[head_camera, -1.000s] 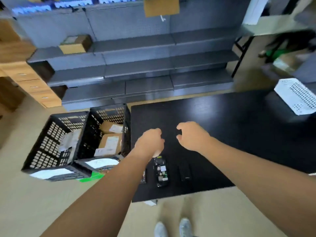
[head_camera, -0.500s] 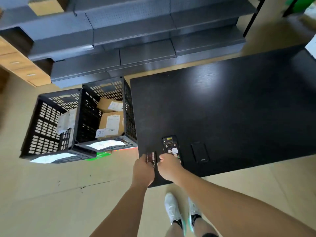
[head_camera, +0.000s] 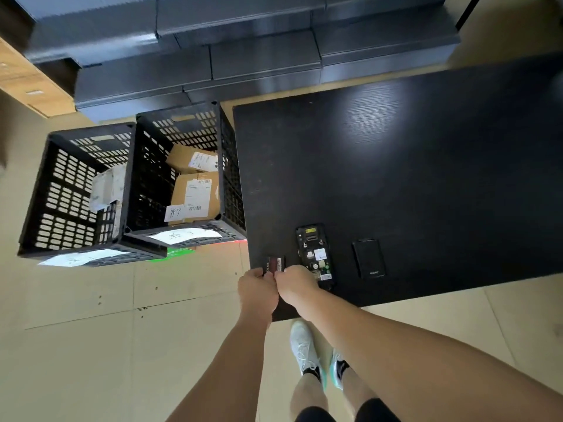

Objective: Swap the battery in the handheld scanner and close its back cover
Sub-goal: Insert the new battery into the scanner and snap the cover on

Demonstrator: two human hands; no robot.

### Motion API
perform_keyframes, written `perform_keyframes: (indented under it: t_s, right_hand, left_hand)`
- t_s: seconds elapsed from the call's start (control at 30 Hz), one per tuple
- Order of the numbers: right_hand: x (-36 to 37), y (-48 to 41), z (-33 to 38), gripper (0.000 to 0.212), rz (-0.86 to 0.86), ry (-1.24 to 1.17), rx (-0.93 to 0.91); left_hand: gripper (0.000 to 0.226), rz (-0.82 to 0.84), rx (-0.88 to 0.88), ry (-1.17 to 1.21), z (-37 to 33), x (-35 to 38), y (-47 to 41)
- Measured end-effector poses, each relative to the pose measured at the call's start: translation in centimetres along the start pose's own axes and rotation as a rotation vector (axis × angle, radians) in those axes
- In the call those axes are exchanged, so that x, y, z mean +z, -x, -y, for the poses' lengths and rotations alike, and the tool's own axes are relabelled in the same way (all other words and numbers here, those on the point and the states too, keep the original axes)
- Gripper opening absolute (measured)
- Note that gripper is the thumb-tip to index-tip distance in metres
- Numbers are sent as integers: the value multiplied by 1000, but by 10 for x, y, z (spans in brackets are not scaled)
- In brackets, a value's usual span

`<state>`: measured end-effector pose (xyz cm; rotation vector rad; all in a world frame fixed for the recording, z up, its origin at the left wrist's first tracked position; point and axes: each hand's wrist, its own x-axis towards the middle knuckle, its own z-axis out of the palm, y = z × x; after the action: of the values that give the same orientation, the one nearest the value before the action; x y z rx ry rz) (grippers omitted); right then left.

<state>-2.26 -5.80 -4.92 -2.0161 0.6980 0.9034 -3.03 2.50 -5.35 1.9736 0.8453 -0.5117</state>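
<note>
Left hand (head_camera: pixel 257 289) and right hand (head_camera: pixel 295 285): side by side, touching, both pinching the near end of the battery (head_camera: pixel 274 264) at the near-left corner of the bench (head_camera: pixel 426 178). Far end of battery visible beyond the fingertips; lifted or resting on the bench: cannot tell.

Risk, as a judgement: grip taken at one end only and close to the bench edge. Possible slip toward the floor (head_camera: pixel 91 330) if the pinch loosens. Possible misalignment of contacts if inserted the wrong way round; label orientation too small to read.

Scanner (head_camera: pixel 314 254): just right of the right hand, face down, open compartment upward, near end partly hidden by the right hand. Risk of knocking it toward the edge on the way across.

Back cover (head_camera: pixel 368 258): further right, apart from scanner, flat on the bench, not yet fitted.

Crates (head_camera: pixel 131 190): left of the hands, on the floor, clear of the work.
</note>
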Motion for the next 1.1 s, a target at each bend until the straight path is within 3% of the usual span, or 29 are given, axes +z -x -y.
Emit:
perform_keyframes:
  t_s: [0.07,0.37,0.63,1.1]
  right_hand:
    - [2,4,-1,31,-42,-31,9]
    - [-31,23,-4,39,-156,-286,-40]
    - [-79,24,-39,37,-205,-265,-67]
    - [-78,10,-78,34,-171,-244,-60]
  left_hand:
    - [24,-7,-48,34,3,-1,-5]
    - [13,-96,35,200,-25,4,15]
    - [10,-41,46,200,-40,43,40]
    - [17,27,-45,161,-11,69,40]
